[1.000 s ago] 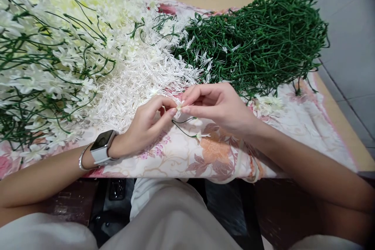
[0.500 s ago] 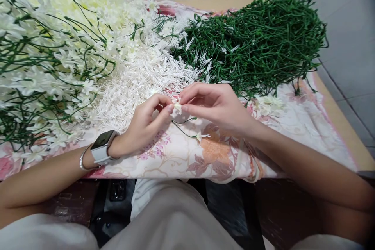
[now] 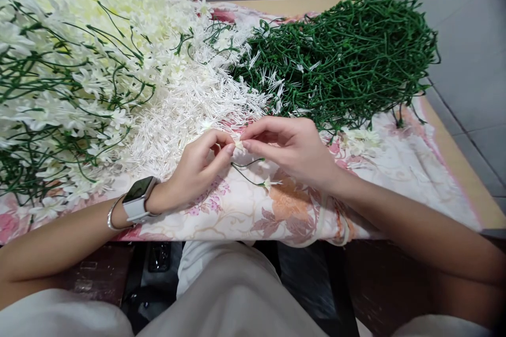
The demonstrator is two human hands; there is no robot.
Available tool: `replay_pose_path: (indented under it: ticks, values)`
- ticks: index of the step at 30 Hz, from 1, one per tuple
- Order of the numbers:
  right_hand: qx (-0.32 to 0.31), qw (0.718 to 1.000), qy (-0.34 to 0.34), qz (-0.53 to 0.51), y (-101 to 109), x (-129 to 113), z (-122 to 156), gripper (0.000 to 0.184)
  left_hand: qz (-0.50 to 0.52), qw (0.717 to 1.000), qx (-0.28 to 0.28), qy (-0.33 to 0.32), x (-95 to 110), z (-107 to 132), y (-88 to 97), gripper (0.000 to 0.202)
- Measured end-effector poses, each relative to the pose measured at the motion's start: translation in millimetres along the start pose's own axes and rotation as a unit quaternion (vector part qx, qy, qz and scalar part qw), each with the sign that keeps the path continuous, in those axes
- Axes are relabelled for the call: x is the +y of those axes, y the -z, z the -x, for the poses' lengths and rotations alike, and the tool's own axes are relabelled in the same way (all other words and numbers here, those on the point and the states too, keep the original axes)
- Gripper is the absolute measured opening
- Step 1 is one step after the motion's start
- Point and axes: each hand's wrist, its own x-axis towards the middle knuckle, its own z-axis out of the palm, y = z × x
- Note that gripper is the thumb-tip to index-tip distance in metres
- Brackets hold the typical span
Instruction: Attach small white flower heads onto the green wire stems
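Pinching a small pale blossom [image 3: 239, 145] between the thumb and forefinger of each hand, I have my left hand [image 3: 203, 158] and right hand [image 3: 294, 147] almost tip to tip, the fingers narrow on it from both sides. The blossom is just above the cloth [image 3: 221, 221] near the front edge of the counter [image 3: 462, 163]; whether its petals are fully seated I cannot tell. Just below it lies one forked green stem [image 3: 247, 178] with a white tip [image 3: 272, 183] at one end.

As I judge it, the work is well along but far from over: the flower heap [image 3: 90, 58] on my left holds stems already bearing blossoms, while the stem heap [image 3: 348, 58] on my right looks mostly bare, and a spread of white slivers [image 3: 190, 108] waits between them.

Counting, I get two hands, one blossom in my fingers, one stem by itself below, one heap of flowers, one of stems, one spread of slivers and one little petal cluster [image 3: 360, 139] at right. Within the heaps, single pieces are too tangled to number.
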Motion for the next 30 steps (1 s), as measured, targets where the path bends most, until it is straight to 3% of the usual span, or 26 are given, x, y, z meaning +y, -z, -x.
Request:
replay_pose_path:
  ticks: [6,14,24,30]
  values:
    - [-0.007,0.994,0.069,0.08,-0.8,2.3,1.6,0.009,0.013,1.0,0.005,0.005,1.3,-0.7,0.5,0.011]
    - [0.018,0.959,0.174,0.222,-0.1,3.4,3.7,0.014,0.021,1.0,0.009,0.004,0.8,-1.6,0.2,0.011]
    - [0.017,0.94,0.195,0.28,1.5,1.3,3.8,0.019,0.001,1.0,0.02,-0.008,-0.9,-1.0,0.1,0.01]
    - [0.022,0.947,0.2,0.252,-0.9,5.1,3.7,0.018,-0.009,1.0,0.014,-0.008,-0.8,-0.4,0.3,0.008]
